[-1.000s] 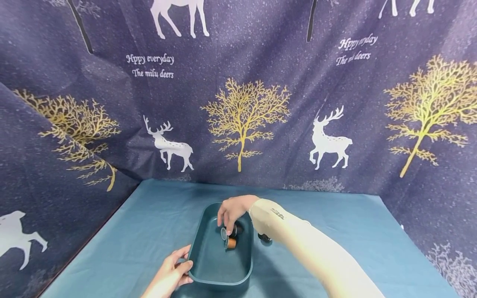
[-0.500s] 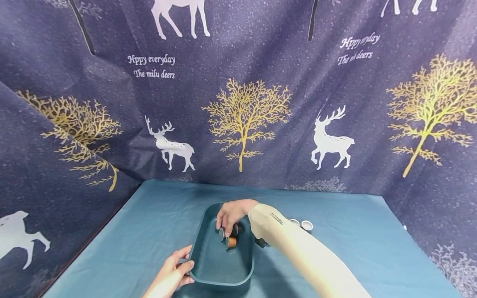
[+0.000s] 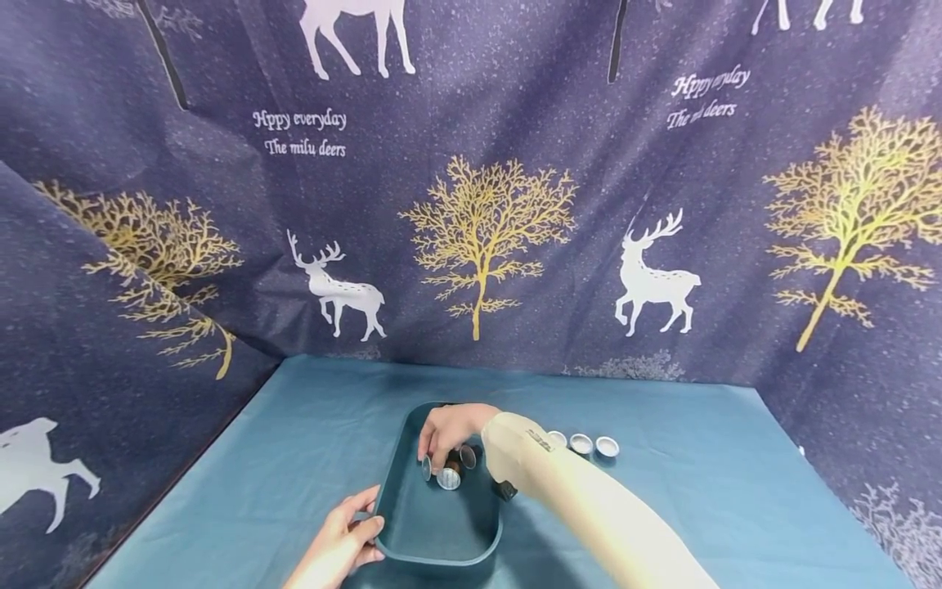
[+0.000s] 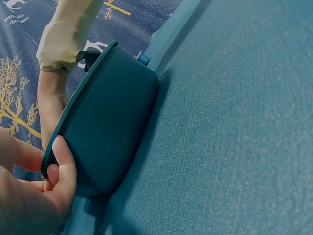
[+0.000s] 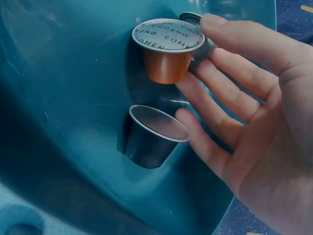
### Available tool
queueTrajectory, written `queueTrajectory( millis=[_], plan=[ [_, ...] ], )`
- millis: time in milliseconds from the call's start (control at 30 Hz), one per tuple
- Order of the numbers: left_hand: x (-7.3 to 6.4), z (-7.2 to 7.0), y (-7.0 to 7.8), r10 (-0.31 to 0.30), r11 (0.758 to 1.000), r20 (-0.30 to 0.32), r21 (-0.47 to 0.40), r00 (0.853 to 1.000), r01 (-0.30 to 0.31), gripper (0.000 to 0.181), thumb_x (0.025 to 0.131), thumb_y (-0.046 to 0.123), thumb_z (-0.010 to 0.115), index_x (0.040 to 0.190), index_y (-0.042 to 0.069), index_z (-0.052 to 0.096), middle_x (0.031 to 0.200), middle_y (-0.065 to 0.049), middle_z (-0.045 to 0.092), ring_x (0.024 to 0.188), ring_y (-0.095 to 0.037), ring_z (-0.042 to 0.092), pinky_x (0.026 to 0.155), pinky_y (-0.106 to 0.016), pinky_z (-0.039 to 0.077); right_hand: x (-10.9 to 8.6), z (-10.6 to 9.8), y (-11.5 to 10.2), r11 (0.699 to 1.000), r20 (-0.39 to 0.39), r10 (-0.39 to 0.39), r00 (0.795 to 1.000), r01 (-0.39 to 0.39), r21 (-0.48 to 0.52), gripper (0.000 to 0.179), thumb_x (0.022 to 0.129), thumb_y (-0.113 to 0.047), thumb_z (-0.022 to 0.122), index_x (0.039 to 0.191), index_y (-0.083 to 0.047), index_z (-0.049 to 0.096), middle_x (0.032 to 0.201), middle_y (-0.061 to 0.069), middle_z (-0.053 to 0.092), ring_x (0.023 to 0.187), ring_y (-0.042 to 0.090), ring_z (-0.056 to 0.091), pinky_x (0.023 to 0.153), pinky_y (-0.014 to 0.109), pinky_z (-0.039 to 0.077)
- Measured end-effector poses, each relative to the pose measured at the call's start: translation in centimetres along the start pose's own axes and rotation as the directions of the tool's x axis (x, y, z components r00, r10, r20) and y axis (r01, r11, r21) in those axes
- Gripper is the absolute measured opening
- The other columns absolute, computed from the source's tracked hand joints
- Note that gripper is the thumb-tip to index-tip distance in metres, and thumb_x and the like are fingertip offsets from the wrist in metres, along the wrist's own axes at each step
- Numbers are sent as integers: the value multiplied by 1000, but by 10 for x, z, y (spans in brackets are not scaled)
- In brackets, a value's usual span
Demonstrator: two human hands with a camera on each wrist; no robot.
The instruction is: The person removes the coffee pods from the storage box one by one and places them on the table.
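Note:
A dark teal plastic tub point(image 3: 440, 550) stands on the table. My left hand point(image 3: 344, 530) grips its near left rim, thumb and fingers on either side of the wall point(image 4: 105, 122). Inside the tub, my right hand point(image 3: 450, 429) pinches a coffee capsule point(image 3: 427, 468) with a silvery lid between thumb and fingers. In the right wrist view that capsule point(image 5: 190, 18) is mostly hidden behind an orange capsule point(image 5: 168, 66) with a printed lid. A dark capsule point(image 5: 151, 147) lies close to the curled outer fingers, its lid tilted up.
Three capsules with silvery lids stand in a row right of the tub: a right one point(image 3: 607, 447), a middle one point(image 3: 581, 444) and a left one point(image 3: 557, 439) partly behind the sleeve. Teal cloth point(image 3: 699, 483) covers the table. A patterned dark curtain point(image 3: 515, 352) hangs behind.
My right hand has shifted left and slightly nearer inside the tub with the capsule. The orange capsule has turned, its lid now facing me. Standing capsules have appeared from behind the sleeve. My left hand stays put.

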State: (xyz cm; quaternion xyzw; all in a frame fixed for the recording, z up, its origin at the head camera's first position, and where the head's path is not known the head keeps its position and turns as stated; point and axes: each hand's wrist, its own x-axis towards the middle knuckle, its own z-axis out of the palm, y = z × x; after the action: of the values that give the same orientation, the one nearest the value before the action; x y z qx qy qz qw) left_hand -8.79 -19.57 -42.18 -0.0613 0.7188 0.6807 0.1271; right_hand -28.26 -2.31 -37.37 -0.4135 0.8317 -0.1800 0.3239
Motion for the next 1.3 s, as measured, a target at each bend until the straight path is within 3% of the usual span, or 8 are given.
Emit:
queueTrajectory(
  millis=[233, 533, 733, 933, 1133, 1300],
  plan=[
    [1, 0, -1, 3, 1000, 9, -3, 1000, -3, 60, 101, 8, 46, 150, -15, 20, 117, -20, 42, 81, -17, 65, 69, -29, 55, 1, 1, 0, 1000, -4, -12, 1000, 12, -18, 26, 81, -9, 78, 107, -10, 75, 74, -11, 70, 74, 28, 60, 58, 28, 43],
    [1, 1, 0, 10, 1000, 2, 6, 1000, -10, 59, 101, 7, 45, 150, -15, 20, 116, -20, 41, 81, -17, 64, 72, -34, 56, 1, 0, 0, 999, 25, -22, 999, 21, 39, 27, 84, -6, 74, 111, -6, 71, 77, -8, 67, 68, 15, 50, 63, 27, 44],
    [2, 2, 0, 20, 1000, 7, 6, 1000, -20, 58, 102, 7, 43, 150, -16, 19, 118, -22, 37, 81, -17, 63, 73, -36, 55, 0, -2, 0, 997, 28, -42, 999, 40, 71, 28, 84, -5, 73, 112, -4, 69, 90, -2, 73, 71, 4, 56, 67, 29, 48],
    [0, 3, -2, 38, 999, -2, 16, 999, -38, 58, 101, 6, 43, 150, -16, 20, 118, -22, 33, 79, -17, 62, 71, -34, 56, -1, -7, -2, 993, 21, -66, 998, 63, 97, 28, 84, -7, 73, 112, -6, 68, 89, -4, 74, 76, 4, 60, 73, 33, 50],
    [-2, 1, -2, 33, 999, 8, 4, 999, -33, 59, 101, 8, 44, 150, -15, 20, 119, -22, 32, 81, -18, 63, 72, -35, 56, -4, -12, -4, 982, -36, -99, 994, 103, 155, 25, 85, -7, 73, 110, -8, 68, 93, -5, 71, 78, 7, 59, 80, 44, 51],
    [-1, 2, -2, 33, 999, -8, 14, 999, -33, 59, 100, 8, 46, 150, -14, 23, 118, -20, 35, 80, -18, 63, 72, -35, 55, -8, -13, -6, 971, -123, -127, 984, 148, 190, 24, 84, -6, 75, 107, -11, 69, 97, -1, 68, 82, 9, 61, 81, 38, 54]
  ],
)
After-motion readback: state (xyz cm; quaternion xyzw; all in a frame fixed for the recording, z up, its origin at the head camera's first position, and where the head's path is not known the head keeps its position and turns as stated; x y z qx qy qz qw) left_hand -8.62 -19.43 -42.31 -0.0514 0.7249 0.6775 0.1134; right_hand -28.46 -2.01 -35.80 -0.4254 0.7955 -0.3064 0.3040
